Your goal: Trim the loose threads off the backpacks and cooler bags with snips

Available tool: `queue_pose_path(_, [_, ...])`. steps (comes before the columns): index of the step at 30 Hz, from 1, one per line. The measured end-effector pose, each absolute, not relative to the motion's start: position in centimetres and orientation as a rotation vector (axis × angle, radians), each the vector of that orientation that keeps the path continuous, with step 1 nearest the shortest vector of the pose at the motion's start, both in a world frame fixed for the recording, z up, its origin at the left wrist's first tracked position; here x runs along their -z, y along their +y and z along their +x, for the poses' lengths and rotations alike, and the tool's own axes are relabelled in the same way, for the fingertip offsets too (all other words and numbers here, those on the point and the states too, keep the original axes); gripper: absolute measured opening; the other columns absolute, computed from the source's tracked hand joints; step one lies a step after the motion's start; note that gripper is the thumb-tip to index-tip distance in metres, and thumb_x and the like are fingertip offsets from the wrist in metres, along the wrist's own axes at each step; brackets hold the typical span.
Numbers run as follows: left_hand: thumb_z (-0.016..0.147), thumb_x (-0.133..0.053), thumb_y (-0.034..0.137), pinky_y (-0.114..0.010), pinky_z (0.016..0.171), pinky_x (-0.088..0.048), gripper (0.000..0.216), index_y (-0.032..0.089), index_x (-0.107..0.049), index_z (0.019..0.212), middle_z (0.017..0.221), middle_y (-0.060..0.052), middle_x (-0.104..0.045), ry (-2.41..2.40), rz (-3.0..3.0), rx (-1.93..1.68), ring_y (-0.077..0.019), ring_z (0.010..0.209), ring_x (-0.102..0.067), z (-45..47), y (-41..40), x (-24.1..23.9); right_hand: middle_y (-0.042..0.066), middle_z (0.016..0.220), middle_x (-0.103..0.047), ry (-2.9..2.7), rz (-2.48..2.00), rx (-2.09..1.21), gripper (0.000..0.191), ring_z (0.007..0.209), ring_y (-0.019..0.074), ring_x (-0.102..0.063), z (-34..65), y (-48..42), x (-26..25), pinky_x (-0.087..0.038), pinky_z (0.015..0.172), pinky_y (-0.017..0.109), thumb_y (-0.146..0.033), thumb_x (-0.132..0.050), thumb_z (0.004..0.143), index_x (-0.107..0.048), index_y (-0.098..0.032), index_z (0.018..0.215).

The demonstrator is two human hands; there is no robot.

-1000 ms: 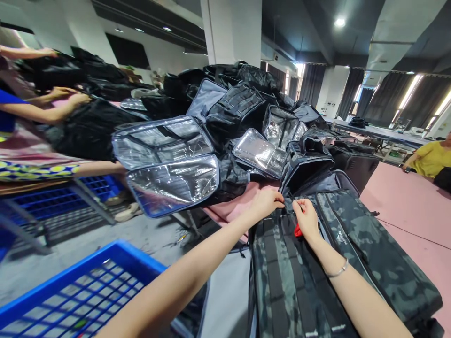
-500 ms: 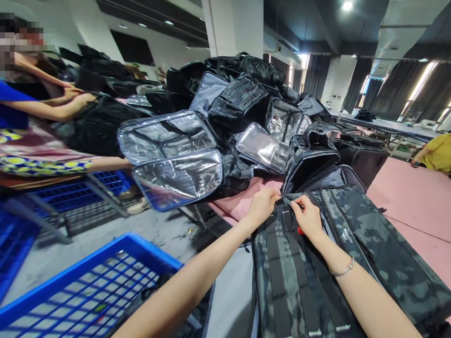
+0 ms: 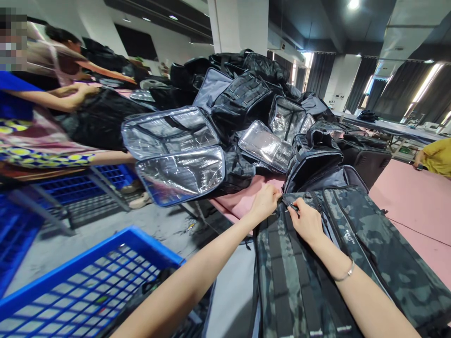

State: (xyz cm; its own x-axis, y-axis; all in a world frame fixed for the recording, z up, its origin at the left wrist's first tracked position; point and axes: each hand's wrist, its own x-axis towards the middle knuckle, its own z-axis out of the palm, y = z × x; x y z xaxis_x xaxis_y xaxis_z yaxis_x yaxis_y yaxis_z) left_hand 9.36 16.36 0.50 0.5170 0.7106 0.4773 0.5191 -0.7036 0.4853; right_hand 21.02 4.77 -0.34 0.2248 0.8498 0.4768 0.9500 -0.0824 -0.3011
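A dark camouflage backpack [image 3: 289, 281] with rows of webbing lies in front of me, its printed front panel [image 3: 391, 249] spread to the right. My left hand [image 3: 267, 202] pinches the far edge of the backpack, fingertips together. Close beside it, my right hand [image 3: 307, 219] is closed in a pinch at the same edge, on a small dark, shiny piece too small to make out. Just beyond my hands stands another camouflage bag [image 3: 312, 157] with its flap open.
Open bags with silver lining [image 3: 179, 171] and more dark backpacks [image 3: 243, 96] are heaped beyond, on a pink-covered table [image 3: 412, 192]. A blue plastic crate [image 3: 130, 234] stands at lower left. A person in blue [image 3: 17, 89] handles a black bag at left; a yellow sleeve [image 3: 437, 157] shows at right.
My right hand has shifted slightly, and a shiny piece now shows at its fingertips; a red spot beneath that hand is no longer visible. My left hand keeps its pinch.
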Motion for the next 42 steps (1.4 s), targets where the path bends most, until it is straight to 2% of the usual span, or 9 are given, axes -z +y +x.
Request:
queue_pose_path(9, [0.077, -0.048, 0.014, -0.031, 0.070, -0.043, 0.013, 0.017, -0.051, 0.065, 0.070, -0.003, -0.054, 0.932, 2.314, -1.123, -0.0176, 0.073, -0.054, 9.3, 16.6, -0.2, 0.003, 0.075, -0.066, -1.616, -1.923, 0.202, 0.019, 0.066, 0.0161, -0.062, 21.4, 5.2, 0.5, -0.034, 0.056, 0.023, -0.032, -0.042, 0.087, -0.057, -0.021, 0.084])
queue_pose_path(16, [0.076, -0.046, 0.012, -0.029, 0.078, -0.047, 0.033, 0.016, -0.053, 0.107, 0.109, -0.010, -0.056, 1.068, 2.048, -1.401, -0.0172, 0.090, -0.057, 7.6, 17.6, -0.8, 0.003, 0.080, -0.066, -1.181, -1.691, -0.089, 0.024, 0.075, 0.0174, -0.062, 22.3, 5.5, 0.5, -0.042, 0.067, 0.025, -0.043, -0.047, 0.081, -0.054, -0.021, 0.082])
queue_pose_path(20, [0.079, -0.052, 0.034, -0.028, 0.070, -0.044, 0.016, 0.021, -0.062, 0.084, 0.082, -0.002, -0.066, 1.013, 2.286, -0.893, -0.0181, 0.077, -0.061, 7.8, 16.5, -1.4, 0.004, 0.081, -0.065, -1.118, -1.656, -0.142, 0.026, 0.076, 0.0178, -0.062, 22.2, 5.5, 0.6, -0.044, 0.070, 0.027, -0.045, -0.048, 0.079, -0.054, -0.020, 0.082])
queue_pose_path(22, [0.075, -0.057, 0.033, -0.028, 0.066, -0.043, 0.013, 0.021, -0.062, 0.076, 0.078, -0.002, -0.066, 1.038, 2.364, -0.825, -0.0194, 0.075, -0.060, 8.2, 15.9, -1.6, 0.003, 0.079, -0.065, -1.136, -1.641, -0.152, 0.026, 0.073, 0.0174, -0.061, 22.1, 5.5, 0.5, -0.044, 0.069, 0.027, -0.045, -0.048, 0.078, -0.054, -0.020, 0.082])
queue_pose_path(26, [0.070, -0.059, 0.017, -0.028, 0.069, -0.041, 0.002, 0.018, -0.059, 0.068, 0.073, -0.003, -0.063, 0.844, 2.363, -0.994, -0.0180, 0.073, -0.057, 8.4, 14.8, -1.3, 0.002, 0.076, -0.064, -1.148, -1.648, -0.137, 0.025, 0.068, 0.0171, -0.060, 22.4, 5.4, 0.4, -0.042, 0.065, 0.027, -0.045, -0.049, 0.078, -0.054, -0.020, 0.081])
queue_pose_path(32, [0.071, -0.060, 0.025, -0.027, 0.071, -0.043, 0.008, 0.017, -0.059, 0.071, 0.071, -0.002, -0.059, 0.533, 1.826, -1.270, -0.0150, 0.070, -0.055, 5.0, 13.6, -0.2, 0.002, 0.074, -0.062, -1.045, -1.531, -0.187, 0.028, 0.067, 0.0152, -0.057, 23.4, 5.8, 0.6, -0.041, 0.064, 0.027, -0.048, -0.052, 0.076, -0.054, -0.020, 0.078])
queue_pose_path(34, [0.067, -0.065, 0.024, -0.029, 0.078, -0.042, 0.008, 0.017, -0.061, 0.069, 0.073, -0.002, -0.060, 0.559, 1.740, -1.337, -0.0164, 0.077, -0.055, 4.0, 13.4, 0.3, -0.002, 0.060, -0.054, -0.999, -1.431, -0.354, 0.031, 0.054, 0.0117, -0.050, 23.2, 5.8, 0.5, -0.038, 0.053, 0.023, -0.051, -0.055, 0.073, -0.053, -0.020, 0.075])
queue_pose_path(38, [0.064, -0.069, 0.020, -0.032, 0.086, -0.041, 0.007, 0.018, -0.064, 0.067, 0.074, -0.002, -0.062, 0.551, 1.612, -1.369, -0.0183, 0.084, -0.057, 2.9, 12.8, 1.6, -0.012, 0.042, -0.026, -0.955, -1.191, -0.916, 0.037, 0.036, 0.0043, -0.020, 22.1, 5.2, -0.3, -0.016, 0.037, 0.018, -0.053, -0.063, 0.065, -0.047, -0.020, 0.069])
queue_pose_path(42, [0.067, -0.068, 0.021, -0.034, 0.088, -0.042, 0.005, 0.018, -0.064, 0.069, 0.074, -0.003, -0.063, 0.507, 1.446, -1.395, -0.0191, 0.087, -0.059, 2.8, 11.9, 2.7, -0.012, 0.044, -0.025, -0.987, -1.065, -1.236, 0.037, 0.037, 0.0016, -0.014, 21.0, 4.3, -1.0, -0.008, 0.037, 0.017, -0.048, -0.068, 0.064, -0.047, -0.018, 0.070])
